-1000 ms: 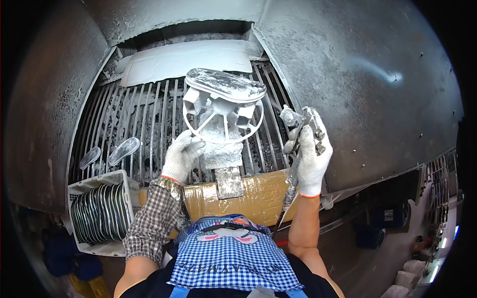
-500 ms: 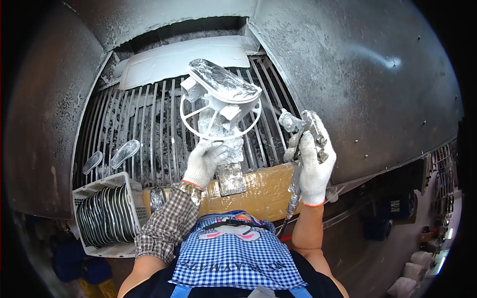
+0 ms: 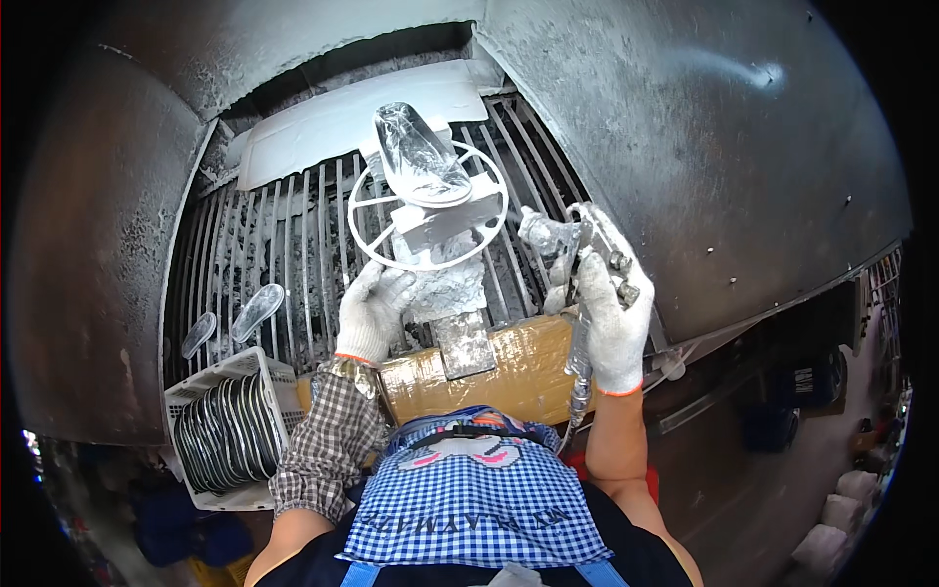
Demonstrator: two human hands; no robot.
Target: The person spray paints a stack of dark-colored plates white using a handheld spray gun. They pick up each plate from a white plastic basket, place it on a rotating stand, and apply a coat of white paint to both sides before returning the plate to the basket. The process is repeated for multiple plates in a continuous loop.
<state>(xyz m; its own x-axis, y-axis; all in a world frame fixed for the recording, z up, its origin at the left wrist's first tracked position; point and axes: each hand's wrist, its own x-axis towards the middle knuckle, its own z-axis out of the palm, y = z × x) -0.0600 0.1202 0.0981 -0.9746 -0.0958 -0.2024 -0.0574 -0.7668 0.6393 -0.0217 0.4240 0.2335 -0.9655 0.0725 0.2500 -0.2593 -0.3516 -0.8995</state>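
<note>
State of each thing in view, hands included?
Left hand: gloved, near the wheel; contact unclear.
Right hand: gloved, closed around the spray gun.
Spray gun: held, grimy.
Wheel: beneath a sole-shaped piece.
Sole-shaped piece: raised, shiny on top.
Crate: open, holding dark pieces.
Dark pieces: on edge, in a row.
Loose pieces: two, lying on the grate.
Grate: coated with pale residue.
Pale sheet: over the grate's far end.

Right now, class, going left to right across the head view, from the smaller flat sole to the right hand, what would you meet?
Smaller flat sole → larger flat sole → gloved left hand → gloved right hand, gripping a dusty hand tool.
</note>
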